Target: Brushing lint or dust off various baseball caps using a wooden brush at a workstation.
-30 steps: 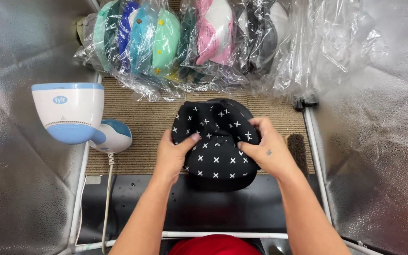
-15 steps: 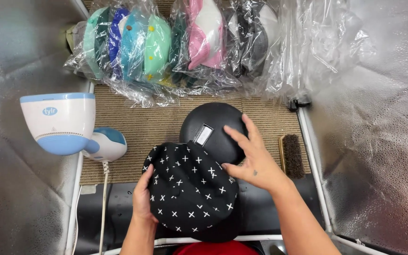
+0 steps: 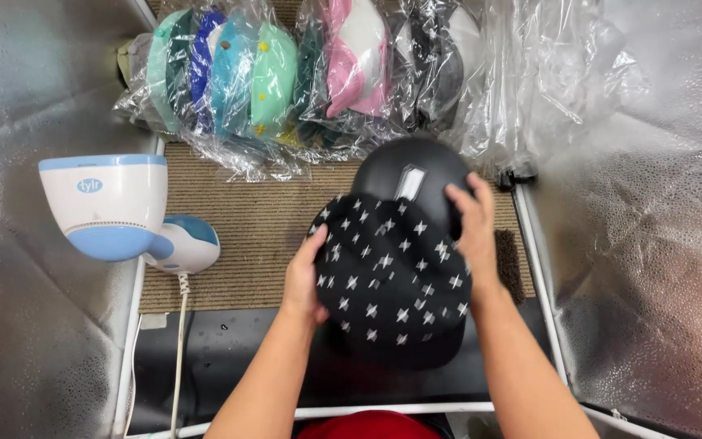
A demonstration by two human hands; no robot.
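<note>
So my left hand (image 3: 306, 280) and right hand (image 3: 471, 228) both grip the black star-print cap (image 3: 392, 280), just below the black dome form (image 3: 408, 175).

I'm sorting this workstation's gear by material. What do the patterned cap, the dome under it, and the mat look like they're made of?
Black cap: woven cloth, matte, with a white cross print. Black dome: hard and smooth with a dull sheen, likely plastic or metal. Brown mat: coarse ribbed weave, like fibre or carpet. The left hand and right hand grip the cap.
</note>
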